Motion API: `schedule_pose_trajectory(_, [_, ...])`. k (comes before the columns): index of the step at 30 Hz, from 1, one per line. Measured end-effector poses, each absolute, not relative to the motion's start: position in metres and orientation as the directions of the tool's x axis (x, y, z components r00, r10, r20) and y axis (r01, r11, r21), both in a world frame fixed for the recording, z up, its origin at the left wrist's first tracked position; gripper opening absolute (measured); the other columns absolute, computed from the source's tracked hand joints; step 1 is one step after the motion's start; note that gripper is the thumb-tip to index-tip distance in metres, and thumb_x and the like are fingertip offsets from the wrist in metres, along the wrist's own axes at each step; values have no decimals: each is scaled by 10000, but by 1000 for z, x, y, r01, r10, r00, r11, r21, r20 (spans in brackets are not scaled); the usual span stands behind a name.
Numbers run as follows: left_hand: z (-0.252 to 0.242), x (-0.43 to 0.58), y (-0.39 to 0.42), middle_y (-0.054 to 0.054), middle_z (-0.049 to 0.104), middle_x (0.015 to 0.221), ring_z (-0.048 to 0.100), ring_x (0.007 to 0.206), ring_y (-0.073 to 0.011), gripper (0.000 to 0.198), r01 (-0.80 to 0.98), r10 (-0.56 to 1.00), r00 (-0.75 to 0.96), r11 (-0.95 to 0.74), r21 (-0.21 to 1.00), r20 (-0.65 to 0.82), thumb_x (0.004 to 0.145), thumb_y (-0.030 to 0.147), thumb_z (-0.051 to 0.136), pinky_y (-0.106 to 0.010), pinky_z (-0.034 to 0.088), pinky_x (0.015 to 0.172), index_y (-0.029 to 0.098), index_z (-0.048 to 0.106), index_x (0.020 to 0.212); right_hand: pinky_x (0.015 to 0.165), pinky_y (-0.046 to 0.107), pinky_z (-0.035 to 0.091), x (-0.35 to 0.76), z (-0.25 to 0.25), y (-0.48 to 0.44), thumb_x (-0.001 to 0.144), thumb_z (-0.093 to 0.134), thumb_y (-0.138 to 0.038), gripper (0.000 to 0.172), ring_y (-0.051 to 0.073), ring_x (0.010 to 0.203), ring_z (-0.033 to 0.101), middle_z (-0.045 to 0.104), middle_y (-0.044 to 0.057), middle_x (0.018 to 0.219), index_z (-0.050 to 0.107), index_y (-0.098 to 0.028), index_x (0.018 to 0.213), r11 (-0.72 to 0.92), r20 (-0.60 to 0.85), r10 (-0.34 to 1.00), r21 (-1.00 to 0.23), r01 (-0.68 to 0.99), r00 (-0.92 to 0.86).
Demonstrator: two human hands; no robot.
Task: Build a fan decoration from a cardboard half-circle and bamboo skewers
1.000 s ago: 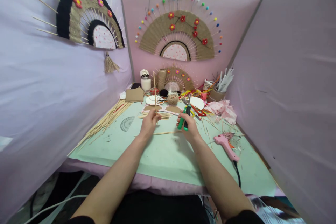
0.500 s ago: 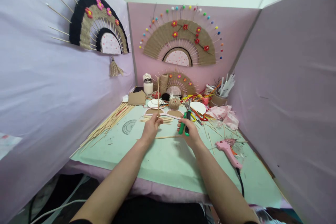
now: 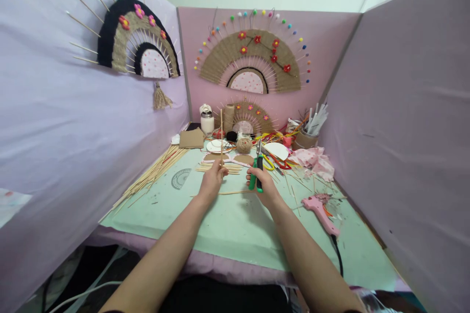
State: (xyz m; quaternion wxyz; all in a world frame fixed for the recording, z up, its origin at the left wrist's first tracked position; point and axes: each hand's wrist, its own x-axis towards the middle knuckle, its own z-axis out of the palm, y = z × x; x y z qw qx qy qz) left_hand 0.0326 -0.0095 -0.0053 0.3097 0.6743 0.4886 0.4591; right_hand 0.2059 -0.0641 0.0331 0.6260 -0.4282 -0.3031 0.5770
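Left hand [image 3: 212, 180] pinches an upright stick [image 3: 222, 136] above the middle of the tabletop [image 3: 235, 227]; right hand [image 3: 267, 186] grips green-handled pliers [image 3: 260, 171] rightward; a loose pinch could let the stick tilt

The green table [image 3: 227, 225] holds sticks [image 3: 150, 174], a protractor [image 3: 179, 179] — and a glue gun [image 3: 321, 215].
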Motion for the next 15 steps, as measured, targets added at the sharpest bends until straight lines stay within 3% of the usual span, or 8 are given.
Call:
schedule_pose_trajectory(10, [-6,33,-10,-11,716,880,694,790,-141,130,361,938,99,-345,866,333,897,271,457,-274,527,752,239,523,1005,585,259,428,206,30,-63,605,752,-397,458,134,638,520,549,-46,684,568,-242,994,-18,-66,990,-935,-355,124])
schedule_pose_trajectory(15, [5,34,-7,-29,718,877,687,830,-174,152,511,902,132,-418,751,411,919,281,430,-274,491,745,238,548,1005,607,275,432,205,30,-65,609,739,-408,514,152,688,524,560,-30,735,570,-232,1062,-4,-37,993,-960,-281,111])
